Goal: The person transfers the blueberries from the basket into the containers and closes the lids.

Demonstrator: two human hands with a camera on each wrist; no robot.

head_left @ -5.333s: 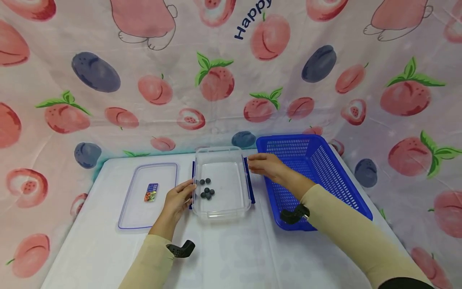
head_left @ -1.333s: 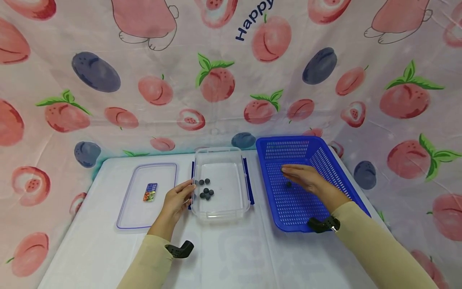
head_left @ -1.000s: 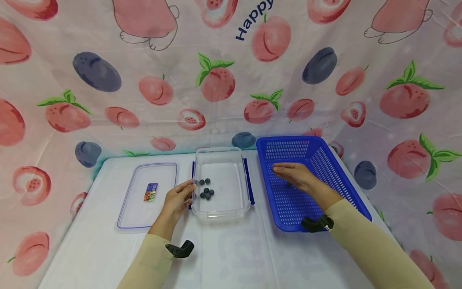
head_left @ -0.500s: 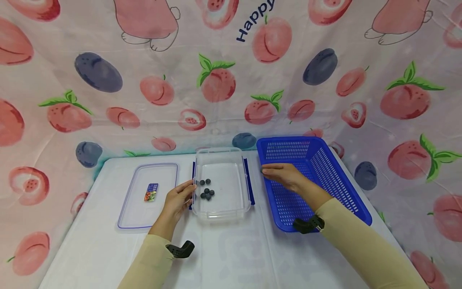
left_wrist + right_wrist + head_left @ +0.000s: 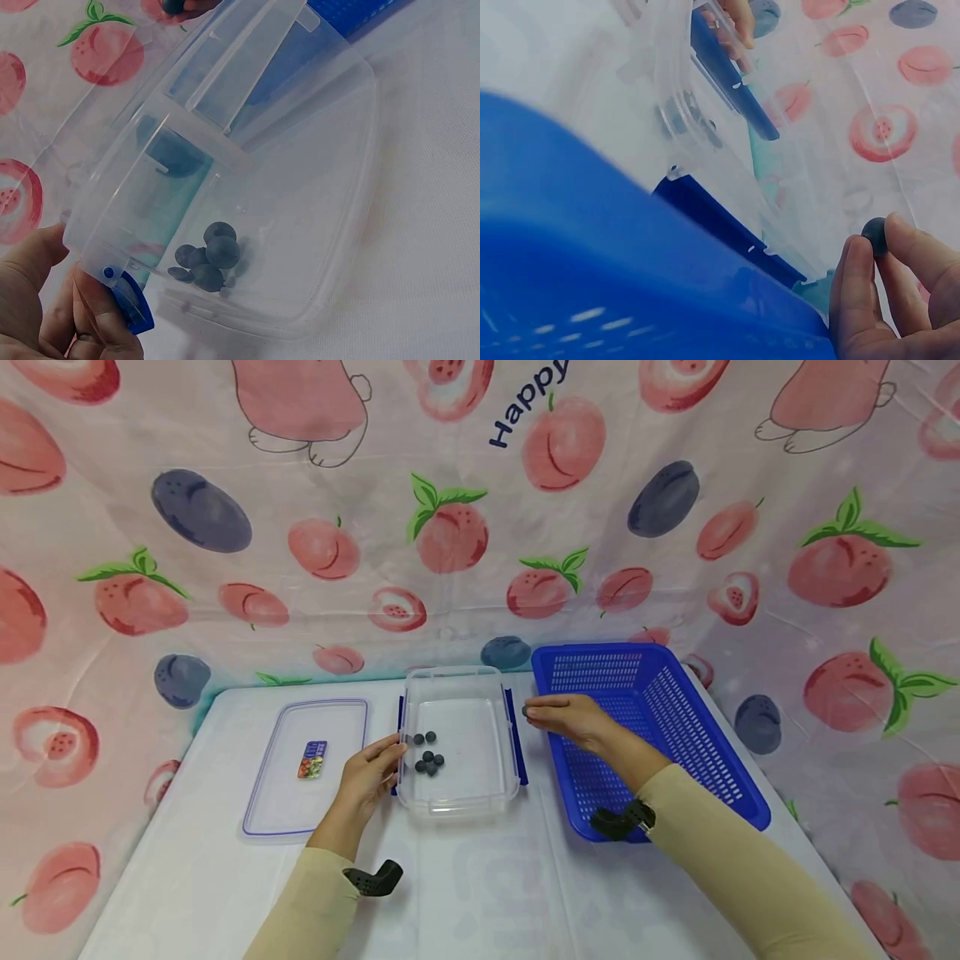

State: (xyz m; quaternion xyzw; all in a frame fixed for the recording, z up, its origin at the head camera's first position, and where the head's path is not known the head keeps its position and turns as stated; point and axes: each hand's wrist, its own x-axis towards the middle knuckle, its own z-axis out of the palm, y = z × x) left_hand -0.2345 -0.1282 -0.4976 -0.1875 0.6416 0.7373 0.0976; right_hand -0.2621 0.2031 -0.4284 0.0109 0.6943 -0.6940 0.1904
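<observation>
My left hand (image 5: pixel 369 777) grips the left side of a clear plastic food container (image 5: pixel 480 789); in the left wrist view its thumb and fingers meet the wall beside a blue clip (image 5: pixel 133 304). Several blueberries (image 5: pixel 431 760) lie in the container's left part. Between thumb and fingertips, my right hand (image 5: pixel 573 720) pinches one blueberry (image 5: pixel 874 235). That hand is over the left rim of a blue plastic basket (image 5: pixel 558 760), with its fingertips just right of the container's right clip (image 5: pixel 517 739).
A clear lid (image 5: pixel 285 814) with a blue-purple edge and a small printed label (image 5: pixel 312 760) lies on the white table (image 5: pixel 465 893), left of the container. Behind the table hangs a cloth (image 5: pixel 450 460) printed with fruit. The basket's far end almost reaches that cloth.
My right hand has moved left from over the basket toward the container, carrying a blueberry. A dark berry seen earlier on the basket floor is now hidden behind it. My left hand stays put.
</observation>
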